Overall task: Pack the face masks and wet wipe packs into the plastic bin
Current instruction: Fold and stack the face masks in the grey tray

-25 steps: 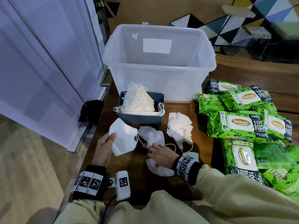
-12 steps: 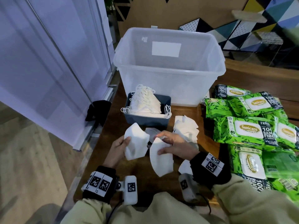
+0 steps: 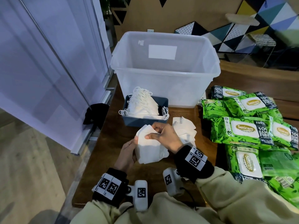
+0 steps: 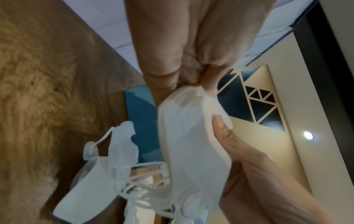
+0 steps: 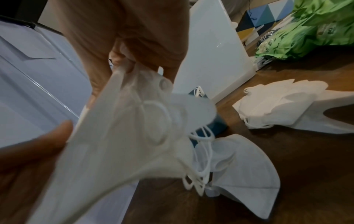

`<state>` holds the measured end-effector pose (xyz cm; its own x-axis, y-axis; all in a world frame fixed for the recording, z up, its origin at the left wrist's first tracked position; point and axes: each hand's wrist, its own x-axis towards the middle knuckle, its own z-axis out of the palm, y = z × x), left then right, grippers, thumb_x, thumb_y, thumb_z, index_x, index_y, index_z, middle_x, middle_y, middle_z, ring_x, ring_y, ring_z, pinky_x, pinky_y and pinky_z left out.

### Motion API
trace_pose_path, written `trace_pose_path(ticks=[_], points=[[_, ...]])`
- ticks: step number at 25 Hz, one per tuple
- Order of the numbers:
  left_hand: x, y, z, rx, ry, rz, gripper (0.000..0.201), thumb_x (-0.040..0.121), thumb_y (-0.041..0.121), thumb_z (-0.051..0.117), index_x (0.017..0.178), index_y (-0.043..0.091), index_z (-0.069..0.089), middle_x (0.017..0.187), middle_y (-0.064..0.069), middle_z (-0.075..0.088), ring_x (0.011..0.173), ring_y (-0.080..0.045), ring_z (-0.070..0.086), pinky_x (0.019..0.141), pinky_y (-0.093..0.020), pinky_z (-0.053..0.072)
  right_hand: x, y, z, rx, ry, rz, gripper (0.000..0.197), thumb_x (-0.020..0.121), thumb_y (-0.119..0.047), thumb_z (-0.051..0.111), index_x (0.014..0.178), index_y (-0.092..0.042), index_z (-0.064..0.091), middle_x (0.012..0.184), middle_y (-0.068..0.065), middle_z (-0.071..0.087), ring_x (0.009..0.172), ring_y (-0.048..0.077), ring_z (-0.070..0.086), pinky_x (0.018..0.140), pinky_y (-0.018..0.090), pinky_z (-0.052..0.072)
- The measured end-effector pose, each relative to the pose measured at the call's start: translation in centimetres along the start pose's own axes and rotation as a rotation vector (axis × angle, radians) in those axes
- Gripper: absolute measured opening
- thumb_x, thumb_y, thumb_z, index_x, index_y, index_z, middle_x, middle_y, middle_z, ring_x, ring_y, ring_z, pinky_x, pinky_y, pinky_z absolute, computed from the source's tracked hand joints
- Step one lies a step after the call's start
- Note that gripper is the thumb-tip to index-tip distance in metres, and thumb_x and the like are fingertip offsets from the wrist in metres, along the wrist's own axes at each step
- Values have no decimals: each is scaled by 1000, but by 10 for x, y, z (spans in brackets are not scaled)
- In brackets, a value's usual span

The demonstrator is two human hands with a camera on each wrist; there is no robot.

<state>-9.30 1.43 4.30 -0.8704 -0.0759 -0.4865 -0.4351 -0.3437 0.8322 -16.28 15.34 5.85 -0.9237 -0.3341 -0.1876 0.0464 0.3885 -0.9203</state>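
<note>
Both hands hold a small stack of white face masks [image 3: 148,147] above the table's near middle. My left hand [image 3: 127,153] grips the stack's left edge and underside; my right hand [image 3: 163,136] pinches its top edge. The same masks [image 4: 189,151] fill the left wrist view, and in the right wrist view these masks [image 5: 122,136] hang with ear loops dangling. A loose mask [image 5: 249,171] lies on the table under them. More masks [image 3: 184,128] are piled just to the right. The clear plastic bin [image 3: 165,78] stands behind. Green wet wipe packs [image 3: 242,131] lie at the right.
A small blue box [image 3: 144,122] heaped with masks [image 3: 142,104] stands against the bin's front. A black cloth [image 3: 95,113] hangs off the table's left edge by a white partition [image 3: 48,62]. The wooden table [image 3: 110,162] ends just left of my left hand.
My right hand lifted a mask off the table and brought it onto the mask in my left hand. Both hands now hold them together as one stack, slightly higher.
</note>
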Motion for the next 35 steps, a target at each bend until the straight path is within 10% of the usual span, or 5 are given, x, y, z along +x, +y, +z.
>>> trace_pose_path(ticks=[16, 21, 29, 35], points=[[6, -14, -14, 556, 25, 251, 23, 97, 15, 45, 79, 18, 58, 75, -1, 56, 73, -13, 50, 64, -25, 38, 7, 14, 24, -252, 28, 56, 28, 76, -36, 73, 85, -16, 56, 80, 1, 57, 81, 20, 53, 76, 36, 44], [3, -9, -40, 276, 80, 84, 21, 97, 12, 44, 88, 11, 63, 85, -8, 69, 81, -21, 62, 76, -33, 49, -6, 36, 13, -13, -179, 13, 20, 77, -10, 74, 89, -7, 58, 75, -4, 55, 64, -2, 52, 67, 11, 43], [6, -3, -71, 89, 206, 90, 20, 96, 12, 46, 92, 5, 64, 84, -10, 70, 81, -24, 61, 79, -37, 48, 1, 96, -33, -225, 25, 166, 11, 82, -4, 66, 91, -11, 62, 91, 3, 67, 79, 8, 59, 77, 17, 46], [5, -4, -71, 81, 247, 83, 18, 96, 14, 47, 94, 11, 64, 95, -11, 68, 89, -25, 61, 88, -40, 47, 28, 92, -3, -451, 133, 186, 28, 93, -34, 52, 107, -11, 58, 111, 7, 60, 105, 23, 55, 90, 37, 45]])
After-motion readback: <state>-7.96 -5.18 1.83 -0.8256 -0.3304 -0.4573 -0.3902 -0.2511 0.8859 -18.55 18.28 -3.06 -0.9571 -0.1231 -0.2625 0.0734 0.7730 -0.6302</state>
